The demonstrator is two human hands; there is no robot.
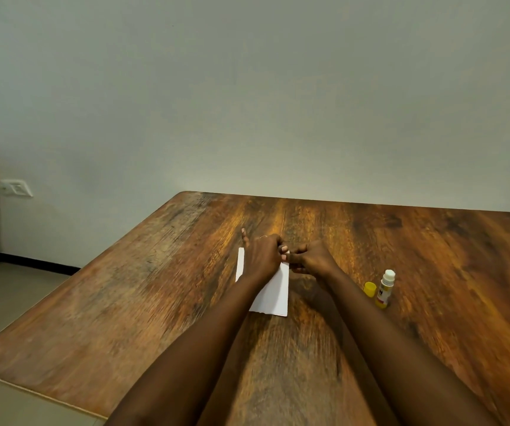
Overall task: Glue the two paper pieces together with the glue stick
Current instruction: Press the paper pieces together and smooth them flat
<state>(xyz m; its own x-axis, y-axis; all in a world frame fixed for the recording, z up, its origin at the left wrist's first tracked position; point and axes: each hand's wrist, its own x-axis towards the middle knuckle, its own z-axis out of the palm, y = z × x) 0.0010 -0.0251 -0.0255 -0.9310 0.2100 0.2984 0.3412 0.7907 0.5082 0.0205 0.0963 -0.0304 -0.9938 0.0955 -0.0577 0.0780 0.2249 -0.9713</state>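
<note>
While both hands' fingers pinch paper (273, 292), wooden table (155, 302) abuts plain wall (247, 87); uncapped glue stick (385, 289) upright.

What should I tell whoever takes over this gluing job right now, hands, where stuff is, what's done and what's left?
Left hand: lying on the white paper, fingers curled at its far end.
Right hand: fingertips pinching at that same far end, meeting the left.
Paper: flat on the wooden table; a narrow white strip shows left of the left hand. Whether both pieces are already joined cannot be told.
Glue stick: standing upright right of the hands, uncapped; yellow cap beside it.
Done: glue stick opened.
Left: check the bond, then recap the stick.
</note>
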